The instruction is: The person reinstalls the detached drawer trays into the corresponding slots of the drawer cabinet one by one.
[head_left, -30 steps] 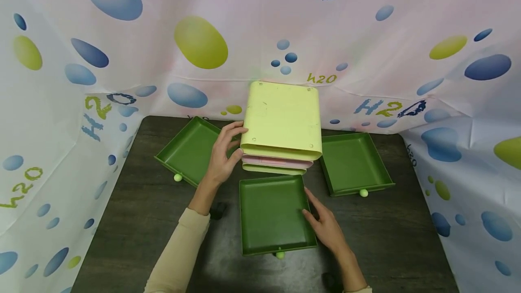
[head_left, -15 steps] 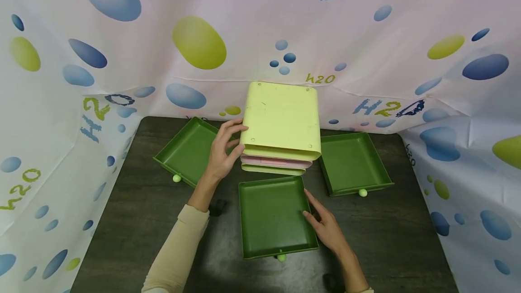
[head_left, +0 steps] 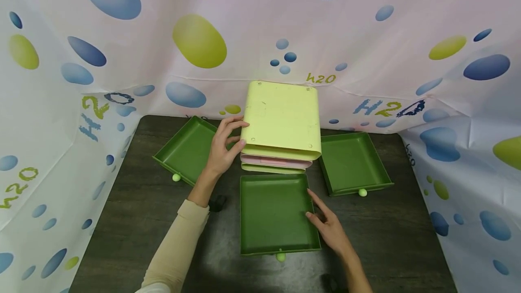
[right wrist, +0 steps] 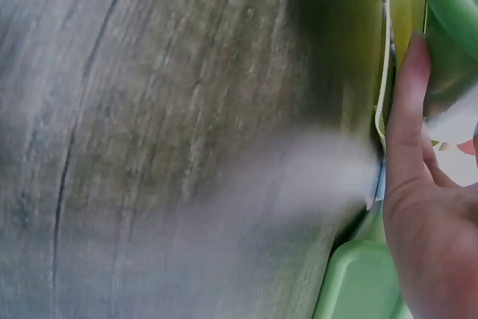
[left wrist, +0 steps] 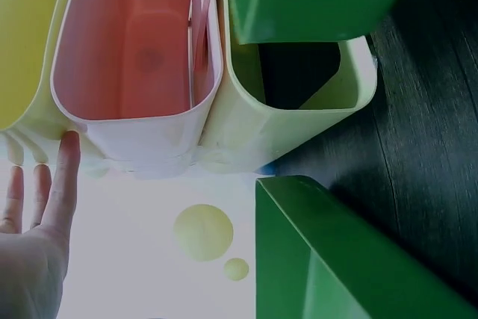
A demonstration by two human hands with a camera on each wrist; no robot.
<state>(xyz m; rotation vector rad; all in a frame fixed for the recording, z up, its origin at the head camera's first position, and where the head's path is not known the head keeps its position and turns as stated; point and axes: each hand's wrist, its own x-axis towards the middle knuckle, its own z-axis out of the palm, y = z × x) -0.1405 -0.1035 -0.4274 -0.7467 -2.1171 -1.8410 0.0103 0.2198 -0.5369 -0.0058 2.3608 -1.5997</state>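
Observation:
A yellow storage unit (head_left: 282, 112) stands at the back, stacked over a pink casing (head_left: 277, 161) and a pale green-yellow casing (head_left: 272, 168). In the left wrist view the pink casing (left wrist: 149, 42) and the lowest casing (left wrist: 291, 125) show open fronts. My left hand (head_left: 221, 155) rests with fairly straight fingers against the unit's left side, thumb near its front edge. In front lies a green drawer (head_left: 277, 214) with a round light-green knob (head_left: 280, 257). My right hand (head_left: 329, 227) holds this drawer's right wall, thumb over the rim; the fingers' undersides are hidden.
Another green drawer (head_left: 185, 153) sits angled behind my left hand, and a further green drawer (head_left: 356, 164) lies right of the unit. All are on a dark wood table (head_left: 134, 220). A bubble-patterned curtain (head_left: 244, 35) encloses the back and sides.
The front drawer has turned a little, now square to the unit, and shifted slightly forward and right with my right hand. My left hand stays at the unit's side.

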